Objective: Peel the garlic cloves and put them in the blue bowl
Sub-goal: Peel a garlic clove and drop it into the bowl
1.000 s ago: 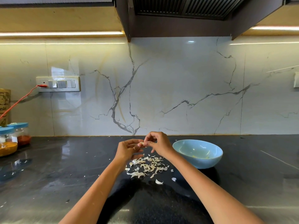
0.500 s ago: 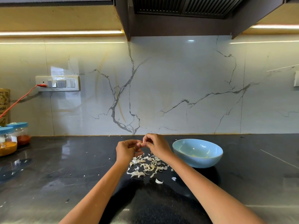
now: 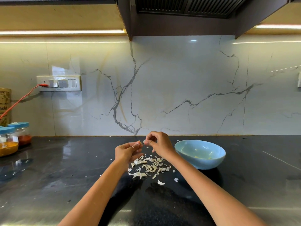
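Observation:
Above the black counter, my left hand [image 3: 127,150] holds a small garlic clove [image 3: 136,144] in its fingertips. My right hand [image 3: 158,142] sits just right of it and pinches a bit of white skin [image 3: 144,141] beside the clove. Below both hands lies a scatter of pale garlic peels [image 3: 150,167]. The blue bowl [image 3: 200,162] stands to the right of my right hand, and a few pale bits lie in its bottom.
Two jars with blue lids [image 3: 7,141] hold orange and red powder at the far left. A red cable [image 3: 19,101] runs from the wall socket panel [image 3: 58,83]. A dark hood [image 3: 187,13] hangs overhead. Marble backsplash closes off the counter's rear.
My right hand has pulled slightly up and to the right, away from the left hand, drawing a bit of skin off the clove. The bowl and the peels have not moved.

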